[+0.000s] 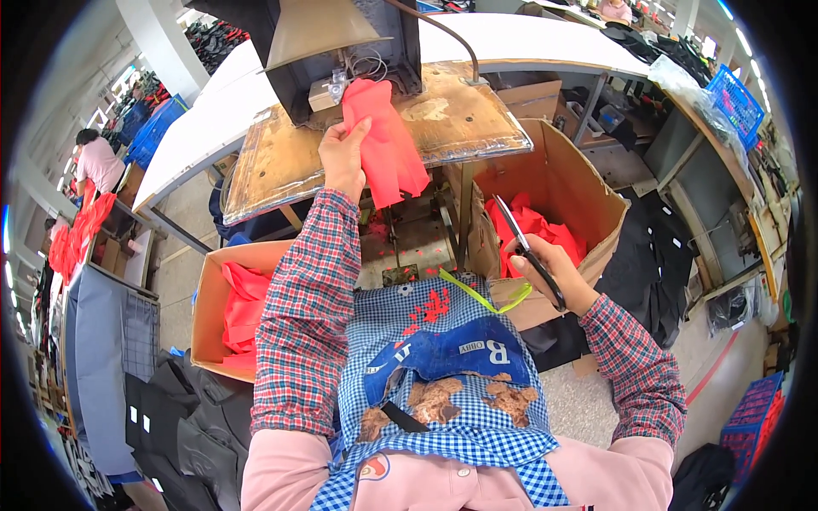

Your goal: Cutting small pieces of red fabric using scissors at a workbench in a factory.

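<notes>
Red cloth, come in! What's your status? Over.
Left hand pinching red cloth at the machine. Right hand holding scissors, away from cloth. No obstruction seen.

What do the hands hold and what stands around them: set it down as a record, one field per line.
Left hand: holds a red piece by its left side
Right hand: holds scissors, pointed away from the body
Machine: on a wooden table
Left box: red pieces inside
Right box: red pieces inside
Apron: red scraps on it

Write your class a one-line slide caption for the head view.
At a wooden worktop, the left hand holds a red fabric piece while the right hand holds scissors.
</notes>
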The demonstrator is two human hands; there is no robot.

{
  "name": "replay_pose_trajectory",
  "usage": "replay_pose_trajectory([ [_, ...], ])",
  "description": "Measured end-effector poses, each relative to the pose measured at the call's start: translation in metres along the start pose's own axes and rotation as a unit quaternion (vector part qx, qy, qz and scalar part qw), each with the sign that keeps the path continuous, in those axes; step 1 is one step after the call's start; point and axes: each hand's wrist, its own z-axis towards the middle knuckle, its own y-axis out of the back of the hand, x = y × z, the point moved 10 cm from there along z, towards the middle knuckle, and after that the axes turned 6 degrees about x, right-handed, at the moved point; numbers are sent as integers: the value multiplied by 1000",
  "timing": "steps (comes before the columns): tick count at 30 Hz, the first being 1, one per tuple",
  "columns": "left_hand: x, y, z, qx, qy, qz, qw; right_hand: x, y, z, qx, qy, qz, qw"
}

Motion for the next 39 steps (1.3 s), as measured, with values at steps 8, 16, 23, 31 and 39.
replay_pose_trajectory([
  [8,-9,-7,0,14,-2,20,1000,3,-1,-3,14,-7,-13,1000],
  [16,2,-28,-5,28,14,-6,999,4,-13,-8,34,6,-35,999],
  [23,9,-183,-80,277,-4,85,957,23,-73,-16,140,83,-90,982],
  [31,-13,-80,-208,505,89,259,819,-12,-81,-32,107,-11,-60,992],
  [39,-42,321,-179,120,173,657,724,-30,-120,-30,86,-33,-71,993],
])
